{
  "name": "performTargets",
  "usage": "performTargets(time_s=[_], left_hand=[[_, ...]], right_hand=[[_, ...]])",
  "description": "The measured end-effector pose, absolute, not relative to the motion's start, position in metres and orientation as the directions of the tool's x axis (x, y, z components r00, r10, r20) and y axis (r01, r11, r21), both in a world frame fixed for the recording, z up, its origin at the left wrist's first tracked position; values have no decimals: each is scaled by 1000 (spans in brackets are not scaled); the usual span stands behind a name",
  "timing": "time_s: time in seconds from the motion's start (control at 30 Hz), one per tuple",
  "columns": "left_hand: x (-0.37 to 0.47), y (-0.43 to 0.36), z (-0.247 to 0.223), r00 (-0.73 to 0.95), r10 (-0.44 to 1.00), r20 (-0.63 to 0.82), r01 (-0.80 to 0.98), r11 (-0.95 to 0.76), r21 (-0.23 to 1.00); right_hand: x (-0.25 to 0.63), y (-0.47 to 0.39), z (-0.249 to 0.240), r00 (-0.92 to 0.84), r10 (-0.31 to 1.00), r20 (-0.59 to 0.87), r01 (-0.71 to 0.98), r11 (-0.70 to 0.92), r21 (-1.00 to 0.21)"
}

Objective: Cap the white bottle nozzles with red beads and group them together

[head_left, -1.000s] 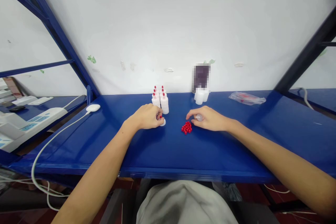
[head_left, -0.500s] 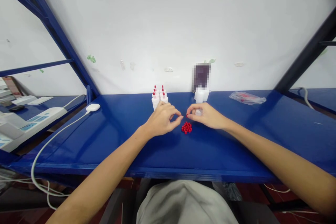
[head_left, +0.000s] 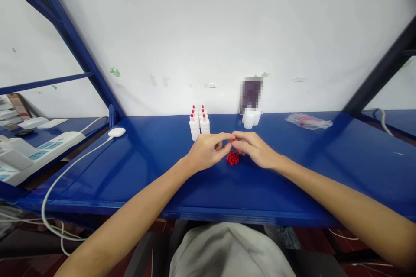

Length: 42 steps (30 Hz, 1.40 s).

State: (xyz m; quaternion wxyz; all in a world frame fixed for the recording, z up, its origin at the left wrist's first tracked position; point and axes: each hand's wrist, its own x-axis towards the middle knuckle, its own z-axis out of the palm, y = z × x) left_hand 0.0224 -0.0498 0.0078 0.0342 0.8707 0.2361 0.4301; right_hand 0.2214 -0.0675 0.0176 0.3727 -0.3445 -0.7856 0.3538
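My left hand (head_left: 209, 150) and my right hand (head_left: 258, 149) meet fingertip to fingertip above the blue table. Between them is a small red cap (head_left: 233, 139), pinched by the thumb and index finger of each hand. The right hand's other fingers curl under, and what they may hold is hidden. Just below the fingertips lies a pile of small red caps (head_left: 232, 159). Behind my left hand, white squeeze bottles (head_left: 199, 126) with red-tipped nozzles stand upright in two rows. Farther back, beyond my right hand, is a group of white bottles (head_left: 250, 118) with no red tips showing.
A clear plastic bag (head_left: 308, 121) with something red inside lies at the back right of the blue table (head_left: 146, 173). A blurred dark panel (head_left: 251, 94) leans on the wall. On the left are a white puck-like device (head_left: 116, 132) with a cable and a power strip (head_left: 48, 153).
My hands have come together, and the left fingertips now reach the red cap that the right hand held. A whitish piece seen in the right hand earlier is no longer visible.
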Motion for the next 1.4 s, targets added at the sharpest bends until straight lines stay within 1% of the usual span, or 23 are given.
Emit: performTargets(time_s=[0.07, 0.17, 0.33, 0.47, 0.63, 0.8, 0.97, 1.07, 1.17, 1.27, 1.4], left_hand=[[23, -51, 8, 544, 456, 704, 393, -880, 267], [24, -52, 9, 576, 471, 668, 397, -876, 275], [24, -54, 10, 585, 471, 661, 385, -878, 285], [23, -54, 9, 587, 479, 653, 390, -874, 290], [23, -55, 11, 605, 476, 638, 370, -878, 304], [23, -56, 10, 596, 467, 654, 337, -884, 324], [25, -55, 8, 570, 464, 678, 299, -886, 355], [26, -55, 7, 554, 485, 676, 276, -874, 400], [28, -55, 7, 559, 527, 641, 253, -844, 473], [29, -55, 5, 567, 563, 601, 242, -811, 533], [31, -56, 4, 570, 572, 589, 243, -803, 545]], right_hand=[[219, -71, 18, -504, 782, 366, 357, 575, -736], [217, -73, 18, -522, 770, 367, 435, 610, -662], [220, -72, 18, -504, 785, 360, 559, 614, -557], [221, -71, 18, -498, 792, 352, 606, 608, -512], [220, -72, 18, -533, 768, 356, 578, 638, -510], [220, -72, 19, -525, 767, 369, 589, 640, -493], [221, -72, 18, -526, 748, 404, 512, 658, -553], [221, -72, 18, -525, 743, 414, 445, 655, -611], [221, -72, 17, -524, 750, 405, 415, 639, -648], [221, -71, 17, -525, 748, 406, 411, 640, -649], [220, -72, 18, -510, 755, 413, 444, 642, -625]])
